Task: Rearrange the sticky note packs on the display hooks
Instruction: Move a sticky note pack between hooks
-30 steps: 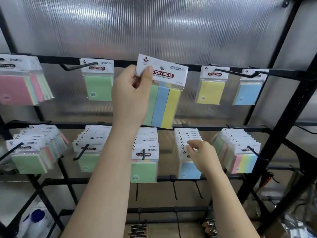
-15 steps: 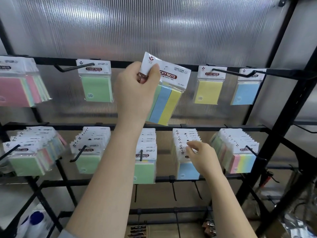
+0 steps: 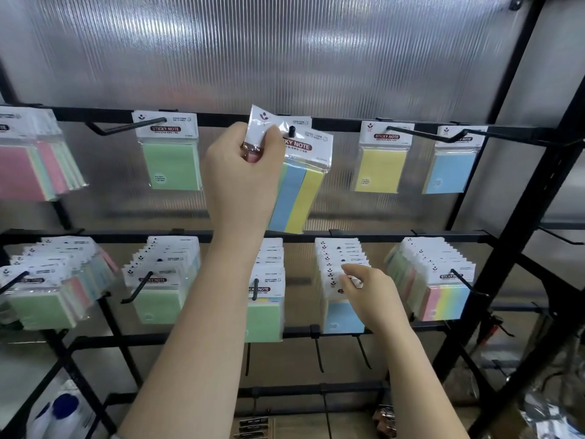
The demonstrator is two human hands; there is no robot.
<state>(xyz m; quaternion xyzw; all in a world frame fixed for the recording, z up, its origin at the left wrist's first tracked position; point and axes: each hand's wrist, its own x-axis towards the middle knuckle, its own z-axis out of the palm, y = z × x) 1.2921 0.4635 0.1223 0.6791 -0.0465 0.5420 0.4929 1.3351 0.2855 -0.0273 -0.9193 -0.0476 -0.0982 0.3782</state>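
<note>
My left hand (image 3: pixel 243 166) pinches the white header of a striped sticky note pack (image 3: pixel 297 191) with green, blue and yellow strips, up at the top rail. A black hook tip (image 3: pixel 292 132) pokes through the pack's hanging hole, and another pack's header shows behind it. Lower down, my right hand (image 3: pixel 368 296) pinches the header of the front pack in the blue sticky note stack (image 3: pixel 343 315) on the middle rail's hook.
Top rail holds a green pack (image 3: pixel 171 163), a yellow pack (image 3: pixel 383 169), a blue pack (image 3: pixel 451 172) and a pink bunch (image 3: pixel 19 175) at far left. Middle rail carries several full stacks, including a rainbow stack (image 3: pixel 443 302). A black rack upright (image 3: pixel 519 217) stands on the right.
My left hand has carried the striped pack up and right to the top rail, and the hook tip now shows through its hole. My right hand stays on the blue stack.
</note>
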